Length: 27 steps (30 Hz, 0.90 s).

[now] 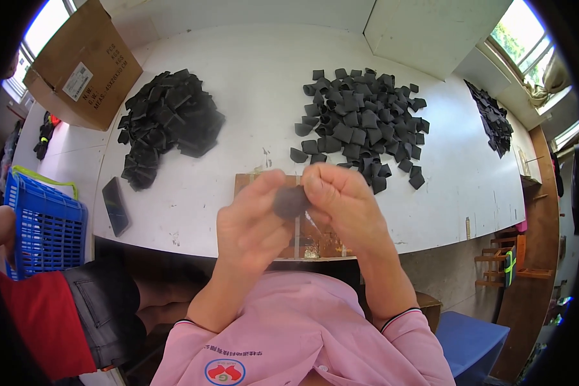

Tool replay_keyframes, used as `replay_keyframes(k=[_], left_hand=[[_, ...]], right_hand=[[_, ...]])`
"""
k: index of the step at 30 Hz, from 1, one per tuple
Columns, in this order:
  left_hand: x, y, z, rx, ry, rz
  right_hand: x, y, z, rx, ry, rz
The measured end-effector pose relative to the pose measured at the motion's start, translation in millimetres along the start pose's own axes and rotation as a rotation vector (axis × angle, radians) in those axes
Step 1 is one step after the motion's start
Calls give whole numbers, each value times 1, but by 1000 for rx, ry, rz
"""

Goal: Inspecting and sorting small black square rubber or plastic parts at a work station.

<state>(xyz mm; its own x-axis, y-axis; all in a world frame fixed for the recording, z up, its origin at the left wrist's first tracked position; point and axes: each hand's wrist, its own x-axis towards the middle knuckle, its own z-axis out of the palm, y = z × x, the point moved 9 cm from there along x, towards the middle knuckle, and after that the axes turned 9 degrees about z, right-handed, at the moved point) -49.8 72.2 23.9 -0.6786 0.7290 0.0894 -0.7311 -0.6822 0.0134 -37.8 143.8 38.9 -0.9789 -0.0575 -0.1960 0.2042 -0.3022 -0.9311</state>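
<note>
Both my hands are raised over the near edge of the white table, with a small black fabric piece (290,202) between them. My left hand (254,225) is closed on the piece from the left, its fingers slightly blurred. Thumb and fingers of my right hand (346,202) pinch its right edge. Below the hands lies a brown board (244,184), partly covered by them. A heap of flat black pieces (173,106) lies beyond to the left. Farther right spreads a pile of small folded, tube-like black pieces (360,119).
A cardboard box (103,80) stands at the far left. A dark phone-like slab (116,206) lies near the left edge, beside a blue basket (48,231). Another person in red (45,321) is close at my left. More black strips (490,119) lie far right; a blue stool (472,338) stands below.
</note>
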Motion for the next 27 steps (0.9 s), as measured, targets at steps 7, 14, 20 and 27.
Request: replay_keyframes(k=[7, 14, 20, 27], left_hand=[[0, 24, -39, 768, 257, 216], [-2, 39, 15, 1470, 42, 589], [5, 35, 16, 1639, -166, 614], [5, 32, 30, 1894, -219, 667]], right_hand=[[18, 38, -16, 57, -29, 78], [-21, -14, -23, -648, 444, -515], [-47, -39, 6, -978, 607, -844], [-36, -34, 7, -1032, 598, -774]])
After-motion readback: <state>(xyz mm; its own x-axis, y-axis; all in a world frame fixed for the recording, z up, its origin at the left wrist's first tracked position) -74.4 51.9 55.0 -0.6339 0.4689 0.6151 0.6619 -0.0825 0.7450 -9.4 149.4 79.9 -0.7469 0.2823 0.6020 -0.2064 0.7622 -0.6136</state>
